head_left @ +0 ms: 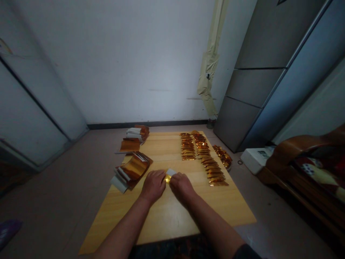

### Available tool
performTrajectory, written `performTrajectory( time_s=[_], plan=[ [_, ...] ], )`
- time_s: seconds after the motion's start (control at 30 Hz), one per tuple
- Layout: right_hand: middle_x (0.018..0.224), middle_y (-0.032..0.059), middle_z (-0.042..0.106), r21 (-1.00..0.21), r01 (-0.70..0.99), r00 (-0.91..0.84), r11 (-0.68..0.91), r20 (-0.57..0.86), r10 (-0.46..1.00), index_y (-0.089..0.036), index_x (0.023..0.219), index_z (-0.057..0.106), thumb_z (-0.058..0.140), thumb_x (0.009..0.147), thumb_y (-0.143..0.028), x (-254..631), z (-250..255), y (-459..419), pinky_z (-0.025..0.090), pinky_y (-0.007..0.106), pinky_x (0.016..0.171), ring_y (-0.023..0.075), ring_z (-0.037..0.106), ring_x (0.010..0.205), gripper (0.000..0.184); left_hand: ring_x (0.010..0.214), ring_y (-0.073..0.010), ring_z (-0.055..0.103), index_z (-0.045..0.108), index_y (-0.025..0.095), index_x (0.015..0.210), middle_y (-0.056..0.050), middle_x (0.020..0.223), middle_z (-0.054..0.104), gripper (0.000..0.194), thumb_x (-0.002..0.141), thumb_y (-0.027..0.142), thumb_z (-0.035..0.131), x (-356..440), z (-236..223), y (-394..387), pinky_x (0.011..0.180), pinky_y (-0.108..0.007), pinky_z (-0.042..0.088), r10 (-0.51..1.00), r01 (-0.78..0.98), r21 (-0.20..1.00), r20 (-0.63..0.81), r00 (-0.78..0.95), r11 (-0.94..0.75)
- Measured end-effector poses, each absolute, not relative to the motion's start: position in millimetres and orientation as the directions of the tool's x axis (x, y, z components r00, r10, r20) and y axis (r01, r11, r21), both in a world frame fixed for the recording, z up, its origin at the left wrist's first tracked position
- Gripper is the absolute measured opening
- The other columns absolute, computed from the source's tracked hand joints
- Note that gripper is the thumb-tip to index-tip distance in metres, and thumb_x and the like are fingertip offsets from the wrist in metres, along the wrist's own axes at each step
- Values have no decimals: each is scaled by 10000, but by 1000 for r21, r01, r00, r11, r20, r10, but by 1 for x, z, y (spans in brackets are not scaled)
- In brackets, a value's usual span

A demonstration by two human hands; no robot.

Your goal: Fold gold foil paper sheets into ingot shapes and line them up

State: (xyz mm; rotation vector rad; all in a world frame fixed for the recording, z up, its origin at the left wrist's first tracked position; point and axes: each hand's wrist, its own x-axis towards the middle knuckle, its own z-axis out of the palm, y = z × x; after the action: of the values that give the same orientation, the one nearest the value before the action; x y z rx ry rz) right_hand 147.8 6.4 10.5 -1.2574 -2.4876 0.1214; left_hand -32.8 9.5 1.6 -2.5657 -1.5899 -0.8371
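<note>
Over the middle of the wooden table (167,219), my left hand (154,185) and my right hand (182,186) close in on one sheet of gold foil paper (168,178) from either side. The sheet shows a shiny gold patch between my fingers and a pale part beyond them. Both hands have their fingers pressed on it, though the fingertips are partly hidden. To the left of my left hand lies a loose stack of gold foil sheets (134,169) with whitish undersides. Folded gold pieces (212,169) lie in an overlapping row to the right of my right hand.
Another stack of foil sheets (130,145) sits at the table's far left corner. More folded pieces (188,146) form rows at the back right. Beyond the right edge is a heap of shiny gold pieces (223,157). A grey refrigerator (242,104) and wooden seat (291,162) stand right.
</note>
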Motion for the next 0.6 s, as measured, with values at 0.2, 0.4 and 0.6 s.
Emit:
performTrajectory(
  time_s=[0.2,0.4,0.6],
  plan=[
    [856,76,651,-116,761,-583,638,306,752,-165,885,654,520,913,-136,144,7,3,326,319,745,197,528,846,140,1093,-263,609,655,195,1127,-110,1194,678,320,828,252,555,-32,3,7,963,-448,455,822,832,251,447,353,-494],
    [879,67,656,-184,811,-495,556,291,819,-177,956,649,507,934,-146,145,1,10,351,298,738,192,549,840,147,1122,-245,594,667,246,1066,-88,1187,677,248,863,210,529,-32,3,6,963,-441,435,800,831,187,442,406,-524],
    [913,62,663,-273,799,-467,536,280,839,-181,972,651,541,933,-230,148,5,11,367,280,748,182,566,852,127,1105,-242,595,685,273,1083,-84,1183,677,250,903,243,515,-35,-4,10,932,-428,440,790,838,153,456,410,-524]
  ],
)
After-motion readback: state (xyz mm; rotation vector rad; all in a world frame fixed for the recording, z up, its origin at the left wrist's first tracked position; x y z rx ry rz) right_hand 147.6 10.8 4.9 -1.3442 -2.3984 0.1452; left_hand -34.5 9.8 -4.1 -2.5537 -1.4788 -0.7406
